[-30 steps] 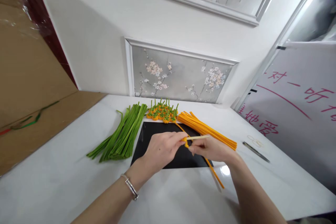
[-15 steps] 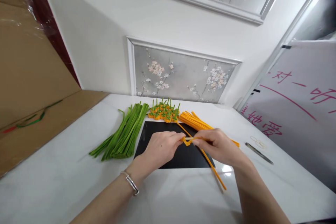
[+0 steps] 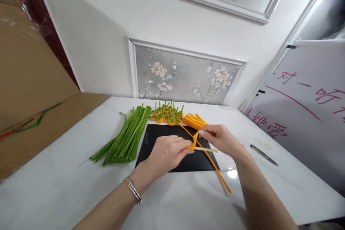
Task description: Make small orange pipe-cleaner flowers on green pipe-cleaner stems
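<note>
Pale wall (image 3: 107, 54) and floral panels (image 3: 185, 73) are filling my remote view; below, a glossy white table (image 3: 61, 194) is bearing a black mat (image 3: 188, 164), with green stems (image 3: 126, 138) lying to its left and an orange bundle (image 3: 193, 121) by its far right corner. Above the mat, I'm seeing the left hand (image 3: 168, 151) pinching a pale stick (image 3: 207, 149) together with an orange strip (image 3: 195, 140), while the right hand (image 3: 219, 138) is gripping that strip's upper part. I'm judging the stick light and stiff, best held where the orange meets it. The strip, bending up from it, is looking soft, pliable and hardly slippery; I'm favouring a fingertip pinch.
</note>
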The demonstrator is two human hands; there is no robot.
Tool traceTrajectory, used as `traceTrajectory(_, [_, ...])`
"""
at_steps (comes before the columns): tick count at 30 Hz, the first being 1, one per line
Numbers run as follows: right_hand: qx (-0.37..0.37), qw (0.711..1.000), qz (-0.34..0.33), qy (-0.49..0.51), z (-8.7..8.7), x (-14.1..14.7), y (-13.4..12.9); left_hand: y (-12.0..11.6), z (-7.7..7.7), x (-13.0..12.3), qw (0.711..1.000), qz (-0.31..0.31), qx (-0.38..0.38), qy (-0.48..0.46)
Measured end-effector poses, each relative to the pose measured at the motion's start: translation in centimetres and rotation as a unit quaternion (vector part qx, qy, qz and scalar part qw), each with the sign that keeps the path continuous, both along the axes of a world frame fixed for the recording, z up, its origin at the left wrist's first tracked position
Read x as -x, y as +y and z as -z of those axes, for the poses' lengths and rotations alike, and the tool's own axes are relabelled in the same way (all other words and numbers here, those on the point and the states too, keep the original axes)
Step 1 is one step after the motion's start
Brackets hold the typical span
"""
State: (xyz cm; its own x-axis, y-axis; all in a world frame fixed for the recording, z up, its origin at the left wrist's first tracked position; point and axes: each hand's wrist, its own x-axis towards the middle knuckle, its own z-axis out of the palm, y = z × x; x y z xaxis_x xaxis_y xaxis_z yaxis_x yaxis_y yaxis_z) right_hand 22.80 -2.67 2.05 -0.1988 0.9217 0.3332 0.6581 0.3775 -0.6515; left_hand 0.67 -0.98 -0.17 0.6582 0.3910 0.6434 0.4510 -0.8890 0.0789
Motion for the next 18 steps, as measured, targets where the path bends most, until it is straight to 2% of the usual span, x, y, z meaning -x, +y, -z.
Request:
traceTrajectory(5, [0.059,0.996,-0.069,-0.002,1.2,-0.2,0.6,-0.2,-0.2,-0.1,1.000,0.001,0.003,-0.002])
traceTrajectory(8, [0.070,0.992,-0.099,-0.017,1.4,0.0,0.3,-0.2,-0.1,-0.2,1.000,0.003,0.004,-0.021])
traceTrajectory(15, [0.094,0.986,-0.124,-0.062,2.0,0.1,-0.9,0.1,0.1,0.1,0.997,-0.023,0.043,-0.063])
traceTrajectory(18, [0.115,0.981,-0.143,-0.067,2.0,0.3,-1.3,0.2,-0.1,0.2,0.993,-0.021,0.093,-0.065])
